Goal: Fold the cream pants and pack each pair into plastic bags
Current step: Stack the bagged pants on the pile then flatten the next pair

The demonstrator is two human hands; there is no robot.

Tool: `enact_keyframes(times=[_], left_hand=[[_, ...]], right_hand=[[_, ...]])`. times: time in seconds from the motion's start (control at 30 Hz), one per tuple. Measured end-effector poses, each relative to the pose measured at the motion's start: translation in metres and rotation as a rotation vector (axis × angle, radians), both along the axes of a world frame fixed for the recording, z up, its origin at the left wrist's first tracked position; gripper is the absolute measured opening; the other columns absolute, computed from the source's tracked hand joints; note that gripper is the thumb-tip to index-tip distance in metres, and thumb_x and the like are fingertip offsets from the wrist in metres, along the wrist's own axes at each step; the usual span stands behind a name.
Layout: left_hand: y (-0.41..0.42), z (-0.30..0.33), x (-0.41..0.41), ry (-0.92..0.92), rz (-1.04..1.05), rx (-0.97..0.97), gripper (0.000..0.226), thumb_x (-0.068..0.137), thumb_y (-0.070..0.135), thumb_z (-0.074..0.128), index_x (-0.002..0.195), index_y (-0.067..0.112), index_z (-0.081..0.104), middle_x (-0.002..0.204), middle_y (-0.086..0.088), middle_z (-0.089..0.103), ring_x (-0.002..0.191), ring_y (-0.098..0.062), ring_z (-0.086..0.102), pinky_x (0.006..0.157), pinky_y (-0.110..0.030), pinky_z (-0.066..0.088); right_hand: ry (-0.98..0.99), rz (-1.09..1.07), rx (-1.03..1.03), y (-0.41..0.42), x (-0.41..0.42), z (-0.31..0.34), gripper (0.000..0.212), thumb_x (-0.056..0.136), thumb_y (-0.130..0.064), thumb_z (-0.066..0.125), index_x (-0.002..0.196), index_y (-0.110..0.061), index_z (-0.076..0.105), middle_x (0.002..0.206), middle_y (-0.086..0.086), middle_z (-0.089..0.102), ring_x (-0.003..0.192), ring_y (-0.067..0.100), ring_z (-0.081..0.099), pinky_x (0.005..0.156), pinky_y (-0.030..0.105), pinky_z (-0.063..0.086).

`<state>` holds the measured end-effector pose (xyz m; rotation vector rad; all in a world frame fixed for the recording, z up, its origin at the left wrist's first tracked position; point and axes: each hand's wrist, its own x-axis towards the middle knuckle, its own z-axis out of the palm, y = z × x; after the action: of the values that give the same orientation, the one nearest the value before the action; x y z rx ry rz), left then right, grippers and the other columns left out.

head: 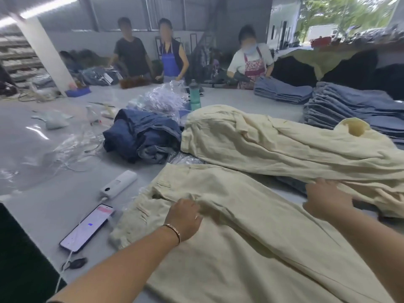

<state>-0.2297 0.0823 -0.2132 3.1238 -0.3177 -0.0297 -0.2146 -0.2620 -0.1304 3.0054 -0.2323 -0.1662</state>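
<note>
The near pair of cream pants [251, 226] lies flat on the grey table [72, 193]. The left hand [184, 217] grips a fabric fold; the right hand [325, 196] presses flat, fingers extended.

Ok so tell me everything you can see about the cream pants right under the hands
The cream pants look like a light, slightly wrinkled woven fabric. They lie spread flat on the grey table, waistband toward the phone, legs running off the bottom right. A belt loop and a slit pocket show near the waist. The left hand gathers a fold near the waist; the right hand rests at their far edge.
</note>
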Motion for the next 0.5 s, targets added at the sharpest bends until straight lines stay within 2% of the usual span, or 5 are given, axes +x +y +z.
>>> enact_keyframes(times=[0.1, 0.23, 0.37, 0.5], left_hand=[[0.052, 0.011, 0.052, 0.022, 0.062, -0.059, 0.033, 0.096, 0.033, 0.043, 0.124, 0.021, 0.057, 0.127, 0.0, 0.055, 0.123, -0.022, 0.043, 0.101, -0.036, 0.039], [0.084, 0.016, 0.131, 0.113, 0.002, -0.134, 0.032, 0.098, 0.024, 0.043, 0.127, 0.018, 0.056, 0.134, -0.003, 0.053, 0.125, -0.022, 0.045, 0.104, -0.034, 0.037], [0.102, 0.002, 0.194, 0.15, -0.043, -0.08, 0.032, 0.096, 0.023, 0.046, 0.126, 0.02, 0.056, 0.134, -0.001, 0.052, 0.123, -0.022, 0.047, 0.101, -0.033, 0.04], [0.115, -0.016, 0.241, 0.171, -0.057, 0.034, 0.032, 0.091, 0.017, 0.049, 0.122, 0.016, 0.056, 0.128, -0.006, 0.053, 0.119, -0.026, 0.048, 0.095, -0.037, 0.045]], right_hand=[[0.031, 0.057, 0.064, 0.056, 0.036, -0.021, 0.016, 0.088, -0.02, 0.044, 0.104, -0.02, 0.046, 0.12, 0.002, 0.049, 0.115, 0.022, 0.043, 0.078, 0.033, 0.041], [-0.003, 0.131, 0.236, 0.126, 0.08, -0.054, 0.039, 0.091, -0.029, 0.049, 0.13, -0.02, 0.048, 0.129, 0.0, 0.054, 0.122, 0.021, 0.045, 0.092, 0.033, 0.044], [-0.076, 0.209, 0.354, 0.189, 0.123, -0.082, 0.034, 0.095, -0.03, 0.046, 0.128, -0.027, 0.053, 0.123, -0.002, 0.058, 0.119, 0.02, 0.048, 0.095, 0.031, 0.037], [-0.115, 0.241, 0.341, 0.23, 0.163, -0.103, 0.033, 0.096, -0.021, 0.042, 0.127, -0.026, 0.055, 0.125, -0.002, 0.056, 0.121, 0.021, 0.045, 0.096, 0.033, 0.035]])
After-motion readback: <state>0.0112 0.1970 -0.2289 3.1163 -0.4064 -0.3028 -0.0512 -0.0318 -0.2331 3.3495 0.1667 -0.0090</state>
